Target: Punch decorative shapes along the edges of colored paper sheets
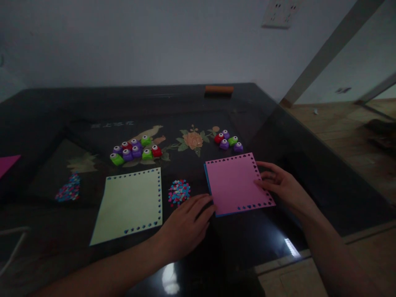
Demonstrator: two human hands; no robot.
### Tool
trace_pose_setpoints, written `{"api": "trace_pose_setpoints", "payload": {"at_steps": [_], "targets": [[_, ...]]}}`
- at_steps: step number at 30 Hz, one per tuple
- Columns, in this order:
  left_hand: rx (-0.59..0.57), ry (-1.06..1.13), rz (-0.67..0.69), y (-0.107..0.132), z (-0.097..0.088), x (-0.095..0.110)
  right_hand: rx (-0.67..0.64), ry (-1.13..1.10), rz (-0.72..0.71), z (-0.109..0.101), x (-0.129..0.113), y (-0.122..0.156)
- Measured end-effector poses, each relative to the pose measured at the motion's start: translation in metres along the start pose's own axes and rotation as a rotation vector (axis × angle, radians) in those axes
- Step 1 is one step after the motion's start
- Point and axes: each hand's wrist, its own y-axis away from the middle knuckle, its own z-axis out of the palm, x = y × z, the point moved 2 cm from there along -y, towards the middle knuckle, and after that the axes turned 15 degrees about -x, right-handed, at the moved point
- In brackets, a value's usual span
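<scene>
A square sheet of pink paper (235, 181) lies on the dark table over a blue sheet (208, 179) that peeks out at its left and lower edges. Small punched shapes run along three of its sides. My left hand (188, 222) is closed on the lower left corner. On the right edge, my right hand (280, 185) pinches the paper, thumb on top. A pile of tiny pink, blue and white paper cutouts (179, 192) lies just beyond my left fingers. To the left rests a pale yellow-green sheet (131, 206) with punched borders.
Several red, green and purple craft punches (136, 150) sit behind the pale sheet, and a smaller group of punches (228, 141) behind the pink one. Another cutout pile (69, 187) and a magenta sheet (8, 164) are at left. A brown stick-like object (219, 89) lies near the wall.
</scene>
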Motion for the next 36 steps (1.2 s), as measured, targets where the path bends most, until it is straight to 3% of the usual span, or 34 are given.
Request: {"api": "trace_pose_setpoints", "payload": {"at_steps": [36], "targets": [[-0.055, 0.000, 0.001, -0.0008, -0.0018, -0.0011, -0.010, 0.017, 0.015, 0.0044, -0.0016, -0.0004]]}}
